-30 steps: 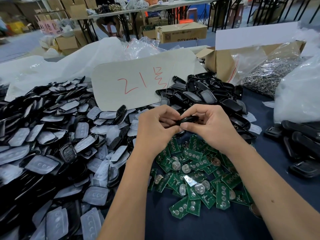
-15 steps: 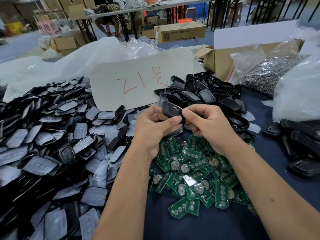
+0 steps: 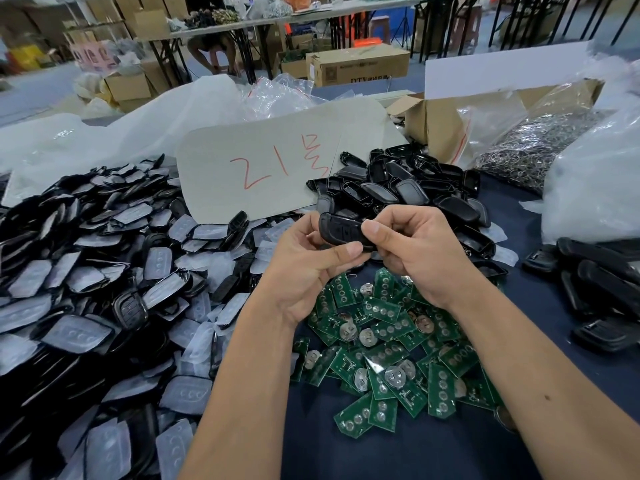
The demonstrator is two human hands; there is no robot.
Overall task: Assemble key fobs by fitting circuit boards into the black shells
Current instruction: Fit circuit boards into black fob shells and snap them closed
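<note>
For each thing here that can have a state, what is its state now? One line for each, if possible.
Left hand: grips the key fob from below.
Right hand: pinches the same fob, thumb on top.
Key fob: held above the table, button side visible.
Circuit boards: loose pile, not fitted.
Black shells: loose heap, empty.
Cardboard box: flaps open.

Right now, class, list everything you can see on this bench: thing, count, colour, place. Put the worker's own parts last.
Key fob: one, black, held above the boards.
Circuit boards: a pile, green, centre, near edge.
Shells: a pile, black, behind the hands.
Button pads: a heap, pale grey mixed with black parts, left.
Card: one, pale with red writing, centre back.
Box: one, brown, back right.
Metal rings: a bagful, silver, right of the box.
Left hand: grip on the fob.
Right hand: grip on the fob.
</note>
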